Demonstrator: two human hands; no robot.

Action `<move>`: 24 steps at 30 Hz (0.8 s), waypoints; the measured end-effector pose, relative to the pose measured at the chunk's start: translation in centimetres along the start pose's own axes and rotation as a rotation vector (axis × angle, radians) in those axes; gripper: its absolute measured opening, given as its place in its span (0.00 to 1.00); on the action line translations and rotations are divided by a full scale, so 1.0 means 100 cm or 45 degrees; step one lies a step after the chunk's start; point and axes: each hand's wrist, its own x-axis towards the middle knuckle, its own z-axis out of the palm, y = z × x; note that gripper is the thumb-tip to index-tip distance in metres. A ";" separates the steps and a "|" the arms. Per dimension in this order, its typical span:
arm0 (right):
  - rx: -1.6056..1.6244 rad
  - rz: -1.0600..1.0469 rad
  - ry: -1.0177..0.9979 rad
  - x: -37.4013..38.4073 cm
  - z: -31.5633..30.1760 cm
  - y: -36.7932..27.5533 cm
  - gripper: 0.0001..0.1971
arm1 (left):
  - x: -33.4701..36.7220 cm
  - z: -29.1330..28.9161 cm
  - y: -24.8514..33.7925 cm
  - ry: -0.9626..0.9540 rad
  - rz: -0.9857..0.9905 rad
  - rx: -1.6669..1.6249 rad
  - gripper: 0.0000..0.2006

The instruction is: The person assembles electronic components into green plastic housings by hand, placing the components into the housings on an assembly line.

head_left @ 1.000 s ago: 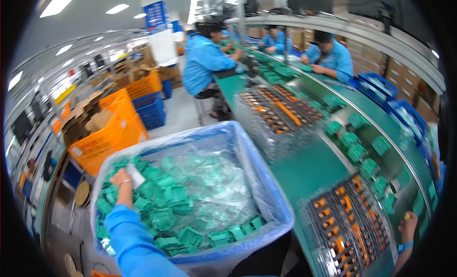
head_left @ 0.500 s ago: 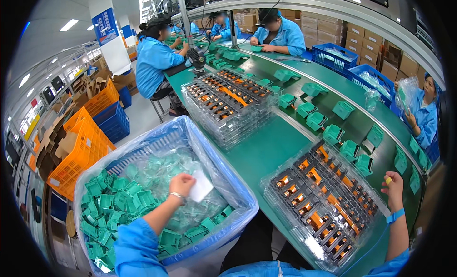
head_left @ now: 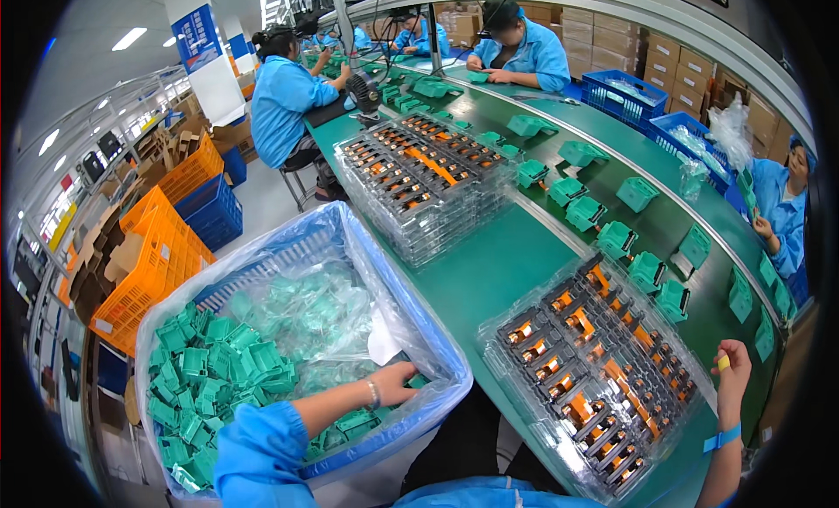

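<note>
My left hand (head_left: 393,385) is down inside a large lined bin (head_left: 454,379), its fingers stretched toward a few green plastic housings at the right-hand side. Just beyond it, a piece of white paper (head_left: 382,338) lies against the clear plastic liner. Many green plastic housings (head_left: 210,381) are heaped in the bin's left half, with crumpled clear bags (head_left: 319,311) beside them. My right hand (head_left: 734,361) hovers by the right edge of a clear tray stack (head_left: 516,394) filled with black and orange parts. Its fingers are curled, with yellow wrapping on one; nothing shows in them.
A second tray stack (head_left: 419,180) stands farther along the green bench (head_left: 463,285). Green housings sit in rows on the conveyor (head_left: 664,220). Co-workers in blue sit beyond, one person (head_left: 782,207) at far right. Orange crates (head_left: 149,276) and blue crates (head_left: 210,213) stand left.
My left hand has let go of the white paper and moved right and down toward the housings. My right hand has shifted slightly down and to the right.
</note>
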 end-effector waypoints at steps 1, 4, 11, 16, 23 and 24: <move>-0.012 -0.002 0.009 -0.001 0.001 -0.005 0.04 | 0.017 0.005 -0.018 -0.043 0.161 0.289 0.26; -0.088 -0.111 -0.116 -0.007 -0.006 -0.018 0.04 | 0.055 0.012 -0.052 -0.418 0.307 0.923 0.24; -0.184 -0.337 -0.101 -0.014 0.023 -0.038 0.05 | 0.088 0.046 0.019 -0.561 -0.003 1.145 0.23; -0.296 -0.610 -0.280 -0.023 0.039 -0.075 0.05 | 0.036 0.015 0.031 -0.543 -0.036 1.072 0.21; -0.348 -0.661 -0.965 -0.017 0.114 -0.115 0.10 | -0.039 -0.025 0.054 -0.255 0.420 0.951 0.16; -0.359 -0.682 -0.997 -0.013 0.128 -0.118 0.10 | -0.052 -0.031 0.060 -0.181 0.474 0.808 0.15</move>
